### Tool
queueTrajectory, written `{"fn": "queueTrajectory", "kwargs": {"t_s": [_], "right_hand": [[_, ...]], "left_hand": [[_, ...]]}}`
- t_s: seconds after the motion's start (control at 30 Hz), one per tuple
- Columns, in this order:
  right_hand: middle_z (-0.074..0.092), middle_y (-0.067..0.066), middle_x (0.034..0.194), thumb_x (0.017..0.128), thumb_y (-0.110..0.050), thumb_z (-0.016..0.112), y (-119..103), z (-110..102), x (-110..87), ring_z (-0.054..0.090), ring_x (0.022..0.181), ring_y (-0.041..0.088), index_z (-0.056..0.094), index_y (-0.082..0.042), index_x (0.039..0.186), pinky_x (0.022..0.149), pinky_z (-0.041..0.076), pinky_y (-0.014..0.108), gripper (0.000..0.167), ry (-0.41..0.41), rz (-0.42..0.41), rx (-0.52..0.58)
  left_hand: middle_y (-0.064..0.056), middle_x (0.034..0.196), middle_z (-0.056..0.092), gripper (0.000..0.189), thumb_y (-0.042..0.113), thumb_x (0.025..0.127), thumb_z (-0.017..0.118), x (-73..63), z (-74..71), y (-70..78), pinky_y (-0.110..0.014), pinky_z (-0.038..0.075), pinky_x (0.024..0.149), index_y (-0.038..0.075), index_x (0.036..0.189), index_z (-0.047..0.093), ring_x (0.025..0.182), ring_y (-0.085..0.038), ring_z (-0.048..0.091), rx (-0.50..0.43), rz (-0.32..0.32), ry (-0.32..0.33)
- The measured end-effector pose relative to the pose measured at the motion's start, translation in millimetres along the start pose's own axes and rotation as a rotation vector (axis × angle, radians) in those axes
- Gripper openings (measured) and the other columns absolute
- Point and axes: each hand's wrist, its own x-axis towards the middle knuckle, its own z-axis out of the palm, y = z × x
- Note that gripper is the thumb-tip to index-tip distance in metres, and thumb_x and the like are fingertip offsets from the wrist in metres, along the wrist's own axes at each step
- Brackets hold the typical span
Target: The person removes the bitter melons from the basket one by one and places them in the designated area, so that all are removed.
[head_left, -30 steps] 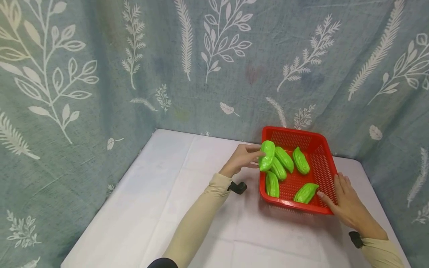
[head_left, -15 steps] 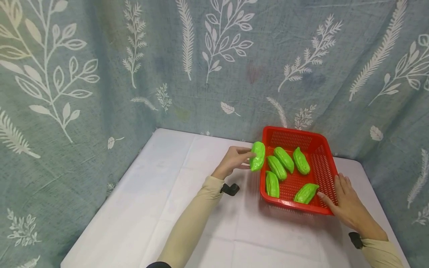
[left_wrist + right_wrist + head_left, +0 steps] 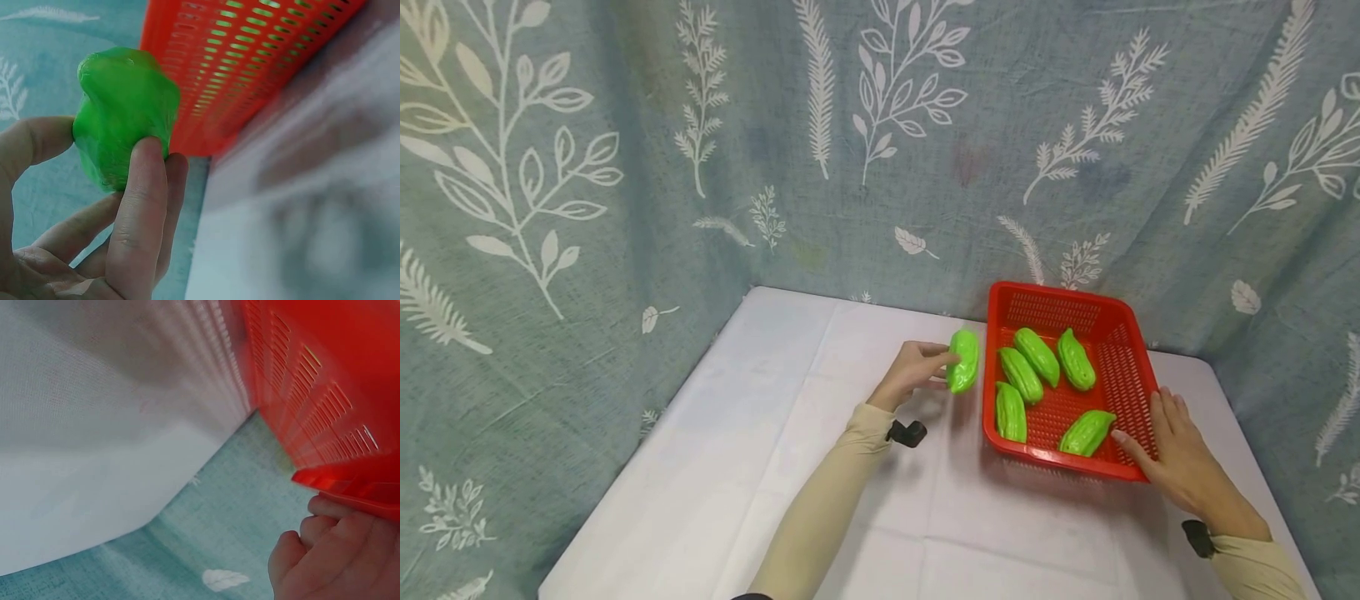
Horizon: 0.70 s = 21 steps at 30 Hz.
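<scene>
My left hand (image 3: 916,367) pinches a green, ridged bitter melon (image 3: 962,360) between thumb and fingers, just left of the red plastic basket (image 3: 1052,292). In the left wrist view the bitter melon (image 3: 125,112) is held at the fingertips, beside the basket's slotted wall (image 3: 212,69). Several more bitter melons lie in the basket, one of them (image 3: 1087,433) near its front right corner. My right hand (image 3: 1180,458) holds the basket's right rim, thumb over the inside and fingers along the outside. Those fingers (image 3: 331,544) show under the rim in the right wrist view.
A white cloth covers the table (image 3: 820,400) under the basket. Behind it and on both sides hangs a blue-green curtain (image 3: 865,225) with white leaf prints. The basket stands near the table's back right corner.
My left hand has carried the bitter melon from over the basket's left rim leftward, and slightly down, to outside the basket. The right hand has stayed on the rim.
</scene>
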Motion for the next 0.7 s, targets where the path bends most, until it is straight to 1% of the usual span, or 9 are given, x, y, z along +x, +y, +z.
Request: {"fn": "queueTrajectory", "kwargs": {"t_s": [0.13,0.23,0.37,0.5,0.7], "right_hand": [[-0.007,0.041,0.165,0.102,-0.061,0.047,1,0,-0.2,-0.009,0.153,0.059,-0.008,0.009,0.159,0.114,0.013,0.084,0.107,-0.001,-0.001,0.007],[-0.006,0.040,0.165,0.101,-0.062,0.047,-1,-1,0.2,-0.009,0.153,0.059,-0.008,0.009,0.159,0.113,0.014,0.084,0.107,-0.004,0.002,0.011],[-0.007,0.039,0.166,0.101,-0.062,0.047,-1,-1,0.5,-0.009,0.154,0.059,-0.009,0.009,0.159,0.112,0.015,0.085,0.108,-0.011,0.007,0.010],[-0.007,0.039,0.166,0.101,-0.061,0.048,-1,0,0.1,-0.009,0.154,0.059,-0.010,0.008,0.160,0.111,0.017,0.085,0.107,-0.007,0.007,0.003],[-0.005,0.039,0.166,0.102,-0.061,0.047,0,0,-0.1,-0.008,0.154,0.058,-0.010,0.008,0.160,0.111,0.018,0.085,0.107,0.004,0.003,0.004]], "left_hand": [[-0.024,0.129,0.070,0.055,0.023,0.091,0.076,-0.2,-2.0,-7.3,-0.049,0.064,0.090,-0.006,0.136,0.063,0.088,-0.020,0.075,0.010,-0.012,0.003],[-0.025,0.127,0.070,0.055,0.022,0.091,0.076,-1.1,-2.5,-12.2,-0.048,0.064,0.090,-0.006,0.136,0.063,0.088,-0.020,0.076,0.013,-0.023,0.012],[-0.026,0.125,0.071,0.054,0.021,0.091,0.076,-1.5,-2.7,-20.1,-0.044,0.065,0.085,-0.007,0.136,0.062,0.093,-0.026,0.077,0.007,-0.030,0.023],[-0.026,0.126,0.071,0.054,0.022,0.091,0.076,-0.9,-3.1,-28.2,-0.041,0.066,0.083,-0.007,0.135,0.063,0.099,-0.030,0.077,0.014,-0.035,0.026],[-0.025,0.126,0.071,0.057,0.023,0.091,0.076,-2.0,-2.2,-36.0,-0.043,0.065,0.085,-0.007,0.137,0.061,0.095,-0.027,0.078,0.049,-0.047,0.029]]}}
